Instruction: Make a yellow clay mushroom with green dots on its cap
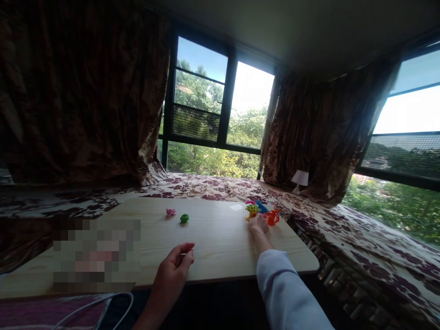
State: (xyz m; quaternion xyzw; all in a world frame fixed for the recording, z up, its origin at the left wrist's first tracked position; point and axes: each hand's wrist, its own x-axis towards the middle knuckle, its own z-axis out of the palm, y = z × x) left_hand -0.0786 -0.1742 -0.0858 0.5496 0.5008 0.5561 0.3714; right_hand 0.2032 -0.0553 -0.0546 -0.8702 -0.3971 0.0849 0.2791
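At the table's right side my right hand [259,223] is closed around the lower part of a yellow toy animal [252,208] with green spots; its fingertips are partly hidden. Close by that hand lie an orange toy animal [273,217] with thin limbs, a blue toy [261,206] and a pink toy [250,201], grouped together and overlapping. My left hand [174,266] hovers over the front edge, fingers loosely curled, thumb and forefinger apart, nothing seen between them. Farther back on the left stand a small green toy [184,218] and a small pink toy [170,212].
The light wooden table [213,238] has a white patch [236,207] near its back edge. A blurred-out patch [96,256] covers its left part. A white cable [129,298] loops below. Beyond are flowered cloth [206,185], a small lamp [300,178], curtains and windows.
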